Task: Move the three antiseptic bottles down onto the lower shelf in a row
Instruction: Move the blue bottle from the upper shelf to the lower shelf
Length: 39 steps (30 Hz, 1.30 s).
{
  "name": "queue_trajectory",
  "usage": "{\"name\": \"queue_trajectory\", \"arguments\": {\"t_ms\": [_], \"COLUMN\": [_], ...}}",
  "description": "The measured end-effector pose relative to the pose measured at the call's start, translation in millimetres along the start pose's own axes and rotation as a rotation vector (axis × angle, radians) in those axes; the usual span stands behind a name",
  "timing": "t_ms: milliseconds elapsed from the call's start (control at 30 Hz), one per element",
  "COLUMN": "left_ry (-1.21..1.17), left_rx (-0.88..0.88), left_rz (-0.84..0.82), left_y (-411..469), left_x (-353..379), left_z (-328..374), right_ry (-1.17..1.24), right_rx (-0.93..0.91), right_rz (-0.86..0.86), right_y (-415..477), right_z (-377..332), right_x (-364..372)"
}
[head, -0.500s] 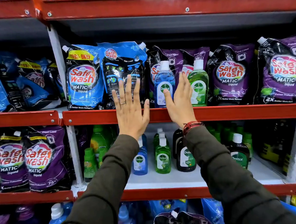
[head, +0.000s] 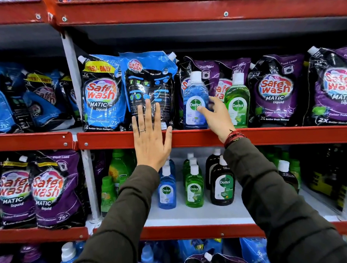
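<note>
A blue Dettol antiseptic bottle (head: 193,90) and a green one (head: 237,99) stand side by side on the middle shelf (head: 279,135), in front of purple pouches. My right hand (head: 216,117) is curled around the blue bottle's right side, thumb on its label; the bottle still stands on the shelf. My left hand (head: 151,140) is flat and spread open over the red shelf edge, in front of a blue Safewash pouch (head: 148,82). The white lower shelf (head: 193,216) holds small blue (head: 166,192), green (head: 193,190) and brown (head: 221,185) Dettol bottles in a row, with more behind.
Safewash pouches (head: 275,89) fill the middle shelf on both sides of the bottles. On the lower shelf, green bottles (head: 107,193) stand left and dark bottles (head: 287,175) right. A white upright post (head: 91,186) bounds the bay at left.
My right hand turned from flat to curled and closed in on the blue bottle. My left hand stayed spread open by the shelf edge.
</note>
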<state>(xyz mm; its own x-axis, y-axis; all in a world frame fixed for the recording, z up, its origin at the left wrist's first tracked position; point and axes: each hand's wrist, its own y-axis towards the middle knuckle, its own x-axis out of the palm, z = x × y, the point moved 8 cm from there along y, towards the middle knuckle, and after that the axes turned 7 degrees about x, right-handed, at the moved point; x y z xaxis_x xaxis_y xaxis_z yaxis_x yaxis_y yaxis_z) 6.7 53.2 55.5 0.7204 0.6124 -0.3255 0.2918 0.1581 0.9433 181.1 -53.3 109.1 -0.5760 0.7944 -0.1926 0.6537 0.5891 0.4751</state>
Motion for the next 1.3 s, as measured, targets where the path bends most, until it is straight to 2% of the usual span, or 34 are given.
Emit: {"name": "queue_trajectory", "arguments": {"t_ms": [267,467,667,833,1000,1300], "left_ry": [-0.023,-0.033,-0.083,-0.169,-0.216,-0.191], "left_rx": [0.005,0.006,-0.019,-0.038,-0.076,-0.177], "left_rz": [-0.004,0.012,0.047,-0.004,-0.11,-0.525], "left_y": [2,-7,-54,-108,-163,-267], "left_x": [1,-14,-25,-11,13,77], "left_z": [-2,-3,-3,-11,-21,-28], "right_ry": [0.087,0.151,0.185,0.162,0.103,0.087], "right_rx": [-0.102,-0.134,-0.105,-0.083,-0.025,0.137], "right_rz": [0.05,0.001,-0.03,-0.069,-0.168,-0.242], "right_y": [-7,-36,-74,-106,-130,-150], "right_z": [-29,-33,6,55,111,203], "right_x": [-13,-13,1,25,61,123]}}
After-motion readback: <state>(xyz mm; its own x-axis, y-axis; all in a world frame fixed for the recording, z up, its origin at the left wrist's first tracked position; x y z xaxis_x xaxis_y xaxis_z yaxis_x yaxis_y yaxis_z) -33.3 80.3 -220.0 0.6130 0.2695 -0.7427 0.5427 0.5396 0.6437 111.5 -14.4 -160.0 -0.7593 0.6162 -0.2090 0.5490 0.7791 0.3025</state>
